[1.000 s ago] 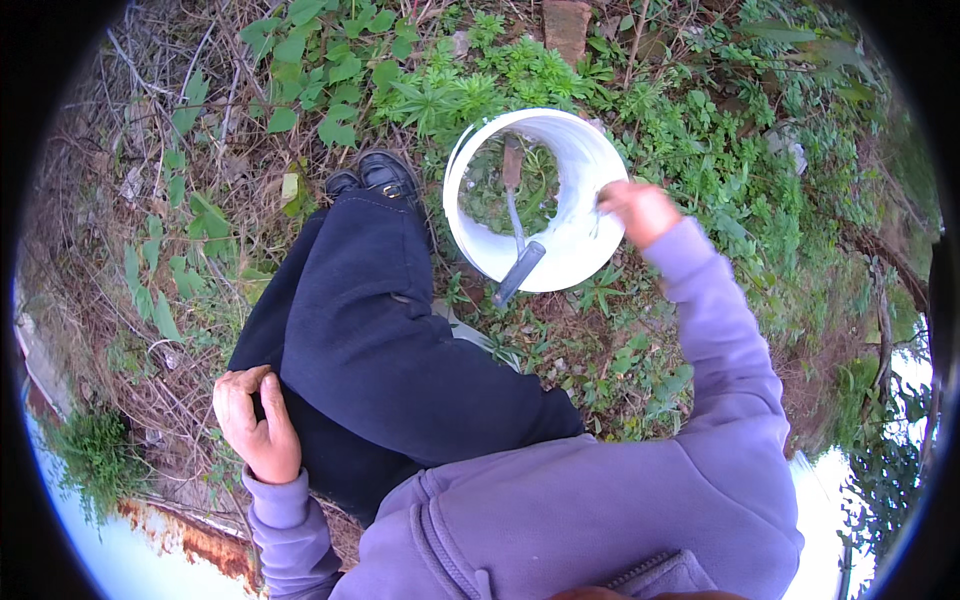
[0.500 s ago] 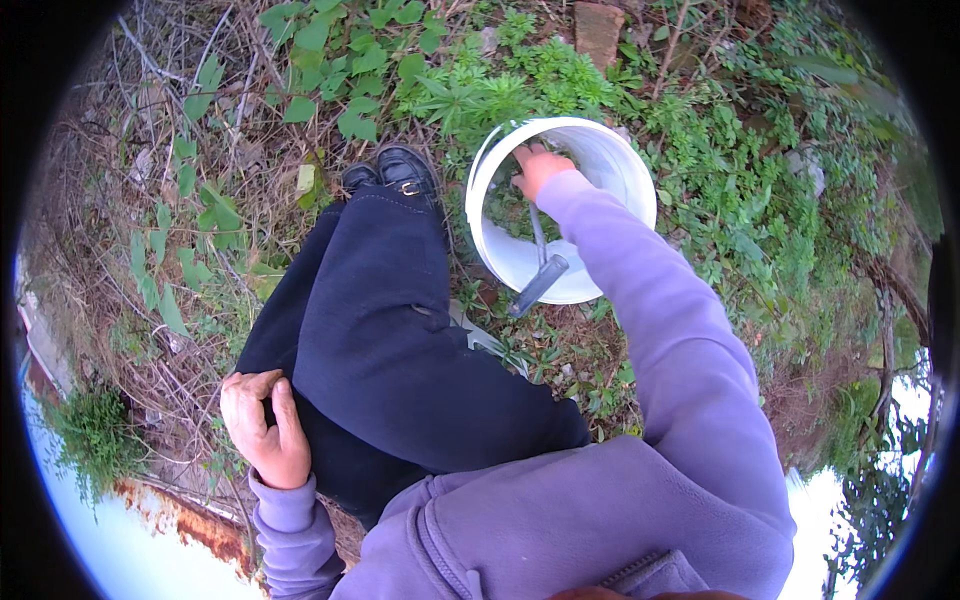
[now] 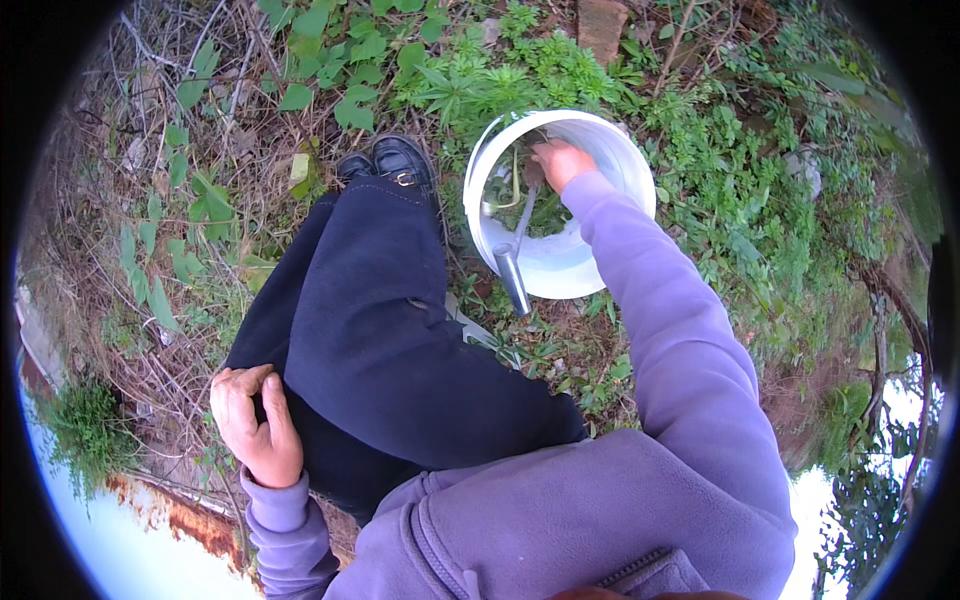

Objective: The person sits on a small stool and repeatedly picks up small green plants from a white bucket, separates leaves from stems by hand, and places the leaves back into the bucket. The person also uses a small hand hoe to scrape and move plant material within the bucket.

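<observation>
My right hand (image 3: 563,163) reaches into a white bucket (image 3: 628,165) tilted on the weeds, its fingers curled and their tips partly hidden. What they close on, I cannot make out. Beside them lies a hand tool with a tubular metal handle (image 3: 512,281); its thin shank (image 3: 524,222) runs into the bucket and its handle leans out over the near rim. Green leafy plants (image 3: 548,214) and a pale stem (image 3: 516,180) show inside the bucket. My left hand (image 3: 257,425) rests on my dark-trousered knee, fingers loosely bent, thumb apart, holding nothing.
Low green weeds (image 3: 740,190) grow around the bucket. A brick (image 3: 601,30) lies beyond it. Dry twigs and broad-leaved vines (image 3: 355,100) cover the left side. My black shoes (image 3: 402,160) stand left of the bucket. A pale, flat object (image 3: 470,325) shows beside my leg.
My right hand has moved slightly right inside the bucket, and its fingers have curled in. The tool's handle has swung left on the rim. My left hand stays on the knee.
</observation>
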`<state>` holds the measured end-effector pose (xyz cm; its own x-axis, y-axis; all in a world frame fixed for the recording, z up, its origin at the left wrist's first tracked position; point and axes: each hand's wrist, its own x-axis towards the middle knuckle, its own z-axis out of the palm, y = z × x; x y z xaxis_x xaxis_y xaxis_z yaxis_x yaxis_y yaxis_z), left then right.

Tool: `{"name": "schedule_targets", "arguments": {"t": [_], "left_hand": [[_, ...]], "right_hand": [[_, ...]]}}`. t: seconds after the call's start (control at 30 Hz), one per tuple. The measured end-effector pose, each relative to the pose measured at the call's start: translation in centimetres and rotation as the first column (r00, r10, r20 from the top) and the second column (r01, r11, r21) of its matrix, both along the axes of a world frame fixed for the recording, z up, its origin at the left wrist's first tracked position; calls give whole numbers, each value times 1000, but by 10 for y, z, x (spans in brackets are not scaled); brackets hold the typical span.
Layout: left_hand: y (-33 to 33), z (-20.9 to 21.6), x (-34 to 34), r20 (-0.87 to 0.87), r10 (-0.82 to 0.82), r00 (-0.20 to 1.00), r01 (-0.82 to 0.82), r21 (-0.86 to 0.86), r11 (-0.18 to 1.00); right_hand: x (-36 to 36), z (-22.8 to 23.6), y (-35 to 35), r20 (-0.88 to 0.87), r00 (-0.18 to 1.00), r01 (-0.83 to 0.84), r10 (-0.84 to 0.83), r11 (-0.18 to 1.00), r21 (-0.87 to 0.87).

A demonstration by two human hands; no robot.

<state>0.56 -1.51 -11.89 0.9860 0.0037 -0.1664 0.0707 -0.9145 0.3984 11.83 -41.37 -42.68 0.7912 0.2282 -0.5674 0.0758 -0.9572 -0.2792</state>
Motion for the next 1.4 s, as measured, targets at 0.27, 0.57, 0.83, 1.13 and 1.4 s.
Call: {"name": "schedule_targets", "arguments": {"t": [0.27,0.57,0.83,1.13,1.4], "left_hand": [[-4,0,-5,50,2,999,0,-25,1000],[-5,0,-8,61,7,998,-6,-14,1000],[-2,-1,-9,69,1,998,0,-17,1000],[1,-1,-8,14,23,1000,-22,-7,1000],[2,-2,-4,-17,29,999,-29,20,999]], "right_hand": [[-34,82,-40,-165,806,555,-569,629,544],[-61,131,-46,-448,717,682,-534,403,610],[-34,149,-73,-773,289,676,-565,-451,583],[-54,-50,-36,-414,894,86,-174,971,-223],[-76,-49,17,-516,823,14,-237,917,-399]]}}
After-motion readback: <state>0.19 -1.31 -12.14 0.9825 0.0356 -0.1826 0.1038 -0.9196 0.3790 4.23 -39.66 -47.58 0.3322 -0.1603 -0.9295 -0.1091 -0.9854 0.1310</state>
